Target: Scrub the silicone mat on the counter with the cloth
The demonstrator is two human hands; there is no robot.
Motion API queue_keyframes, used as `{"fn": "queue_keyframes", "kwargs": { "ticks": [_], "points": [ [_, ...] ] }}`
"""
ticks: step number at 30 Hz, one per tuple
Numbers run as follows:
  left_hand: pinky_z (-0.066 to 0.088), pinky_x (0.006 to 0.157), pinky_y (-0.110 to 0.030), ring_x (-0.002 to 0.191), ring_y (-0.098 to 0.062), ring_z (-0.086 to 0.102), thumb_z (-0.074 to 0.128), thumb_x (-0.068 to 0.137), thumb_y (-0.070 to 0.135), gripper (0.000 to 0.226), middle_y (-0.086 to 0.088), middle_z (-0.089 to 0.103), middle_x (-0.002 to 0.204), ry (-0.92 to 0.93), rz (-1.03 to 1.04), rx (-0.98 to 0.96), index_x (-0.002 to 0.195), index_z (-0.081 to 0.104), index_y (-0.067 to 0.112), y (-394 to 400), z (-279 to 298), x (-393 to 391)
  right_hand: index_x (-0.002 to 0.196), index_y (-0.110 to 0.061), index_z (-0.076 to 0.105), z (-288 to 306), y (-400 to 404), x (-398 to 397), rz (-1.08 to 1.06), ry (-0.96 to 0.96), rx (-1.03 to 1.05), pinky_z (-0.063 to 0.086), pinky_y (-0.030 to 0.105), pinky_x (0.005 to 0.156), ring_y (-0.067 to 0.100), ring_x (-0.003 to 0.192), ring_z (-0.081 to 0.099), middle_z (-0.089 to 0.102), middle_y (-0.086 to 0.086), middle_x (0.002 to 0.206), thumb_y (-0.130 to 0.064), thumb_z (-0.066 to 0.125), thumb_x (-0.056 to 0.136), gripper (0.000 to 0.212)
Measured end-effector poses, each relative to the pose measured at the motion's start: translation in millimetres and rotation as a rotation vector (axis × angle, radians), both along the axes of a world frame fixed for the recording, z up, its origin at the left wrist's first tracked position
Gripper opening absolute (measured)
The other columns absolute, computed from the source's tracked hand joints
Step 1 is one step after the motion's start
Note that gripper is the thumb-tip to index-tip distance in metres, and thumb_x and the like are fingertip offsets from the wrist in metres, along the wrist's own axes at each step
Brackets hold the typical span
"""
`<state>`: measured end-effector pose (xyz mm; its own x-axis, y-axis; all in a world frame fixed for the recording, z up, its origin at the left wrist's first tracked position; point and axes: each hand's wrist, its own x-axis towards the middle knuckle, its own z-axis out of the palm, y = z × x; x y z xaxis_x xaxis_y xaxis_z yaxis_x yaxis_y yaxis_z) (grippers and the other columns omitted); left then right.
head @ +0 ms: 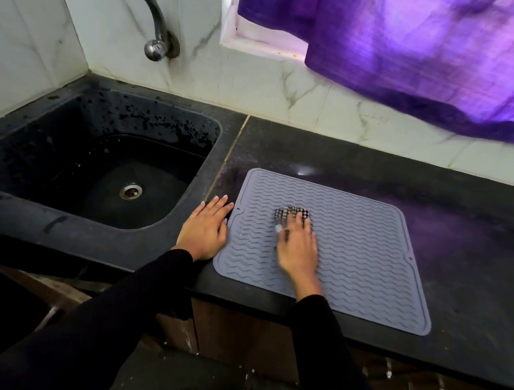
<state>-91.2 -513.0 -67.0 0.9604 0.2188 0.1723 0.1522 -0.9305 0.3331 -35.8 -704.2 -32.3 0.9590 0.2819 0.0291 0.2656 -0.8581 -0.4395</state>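
While the left hand (204, 232) lies flat-fingered on the black counter (462, 244) touching the wavy-ribbed grey mat (362, 254), the blurred right hand (297, 248) presses a checked cloth (291, 213), mostly hidden, onto it, grip unclear.

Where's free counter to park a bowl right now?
Bare black stone counter lies right of the grey ribbed silicone mat, and in a strip between mat and marble wall tiles. Crowded: left hand fills the ledge beside the black sink; right hand presses the checked cloth mid-mat.
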Motion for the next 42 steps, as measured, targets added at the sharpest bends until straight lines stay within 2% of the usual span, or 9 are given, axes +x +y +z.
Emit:
{"fn": "queue_keyframes", "kwargs": {
  "ticks": [7, 12, 17, 19, 21, 27, 35, 39, 42],
  "points": [
    [0.005, 0.118, -0.03, 0.142, -0.01, 0.016, 0.002, 0.08, 0.045, 0.074, 0.002, 0.025, 0.153, 0.006, -0.008, 0.005, 0.143, 0.032, 0.02, 0, -1, 1, 0.149, -0.018, 0.003, -11, -2, 6, 0.083, 0.03, -0.155, -0.004, 0.032, 0.118, 0.015, 0.145, -0.008, -0.006, 0.002, 0.158, -0.038, 0.024, 0.1, 0.057],
    [0.004, 0.118, -0.03, 0.143, -0.01, 0.015, 0.002, 0.08, 0.045, 0.074, 0.002, 0.024, 0.153, 0.011, -0.005, -0.001, 0.143, 0.031, 0.021, 0, -1, 1, 0.142, -0.03, 0.035, 5, -13, 12, -0.079, 0.219, 0.367, 0.02, 0.039, 0.114, 0.017, 0.141, 0.025, 0.024, -0.007, 0.153, -0.036, 0.03, 0.1, 0.042],
    [0.004, 0.117, -0.029, 0.143, -0.01, 0.015, 0.002, 0.078, 0.045, 0.076, 0.003, 0.024, 0.153, 0.005, -0.006, -0.014, 0.143, 0.032, 0.021, 0, 1, 0, 0.131, -0.003, 0.049, 18, -24, 30, -0.405, 0.575, 1.269, 0.046, 0.022, 0.083, 0.02, 0.113, 0.054, 0.054, 0.012, 0.132, -0.024, 0.034, 0.1, 0.04],
    [0.004, 0.117, -0.029, 0.142, -0.01, 0.016, 0.002, 0.079, 0.045, 0.075, 0.003, 0.025, 0.153, -0.002, -0.002, -0.015, 0.143, 0.033, 0.021, 1, 0, 0, 0.132, -0.002, 0.048, 24, -36, 34, -0.545, 0.49, 1.403, 0.044, 0.026, 0.091, 0.023, 0.119, 0.052, 0.053, 0.014, 0.133, -0.023, 0.032, 0.101, 0.04],
    [0.004, 0.117, -0.028, 0.142, -0.01, 0.017, 0.003, 0.079, 0.045, 0.074, 0.003, 0.026, 0.153, -0.005, -0.003, -0.012, 0.143, 0.033, 0.021, 1, -1, 1, 0.134, -0.006, 0.047, 31, -45, 33, -0.55, 0.261, 1.202, 0.038, 0.029, 0.1, 0.023, 0.125, 0.047, 0.05, 0.012, 0.138, -0.022, 0.034, 0.101, 0.039],
    [0.006, 0.117, -0.03, 0.141, -0.011, 0.018, 0.005, 0.082, 0.044, 0.072, 0.001, 0.028, 0.152, -0.017, -0.017, -0.004, 0.142, 0.034, 0.018, 4, -6, 0, 0.149, -0.012, 0.008, -1, -38, 5, -0.065, -0.017, -0.122, -0.002, 0.038, 0.118, 0.023, 0.146, -0.002, -0.001, 0.009, 0.157, -0.048, 0.011, 0.095, 0.065],
    [0.013, 0.115, -0.034, 0.135, -0.02, 0.036, 0.026, 0.085, 0.033, 0.057, -0.007, 0.046, 0.141, -0.06, 0.025, -0.037, 0.13, 0.052, 0.01, 0, 6, 11, 0.148, -0.013, 0.015, -14, -45, 14, -0.04, -0.102, -0.166, -0.002, 0.031, 0.115, 0.02, 0.146, 0.007, 0.011, 0.008, 0.157, -0.047, 0.001, 0.085, 0.073],
    [0.015, 0.115, -0.039, 0.136, -0.025, 0.035, 0.026, 0.085, 0.028, 0.057, -0.012, 0.047, 0.14, -0.051, 0.034, -0.029, 0.134, 0.046, 0.007, -1, 18, 34, 0.142, -0.025, 0.037, -1, -57, 21, -0.118, 0.042, 0.224, 0.019, 0.033, 0.113, 0.013, 0.138, 0.028, 0.033, -0.007, 0.148, -0.032, 0.034, 0.1, 0.043],
    [0.01, 0.116, -0.04, 0.142, -0.027, 0.019, 0.02, 0.085, 0.033, 0.064, -0.014, 0.027, 0.151, 0.018, 0.007, -0.029, 0.143, 0.03, 0.007, 6, 20, 54, 0.132, -0.016, 0.05, 16, -62, 38, -0.384, 0.353, 0.97, 0.038, 0.028, 0.098, 0.018, 0.118, 0.052, 0.052, 0.004, 0.133, -0.019, 0.039, 0.099, 0.035]
  ]
}}
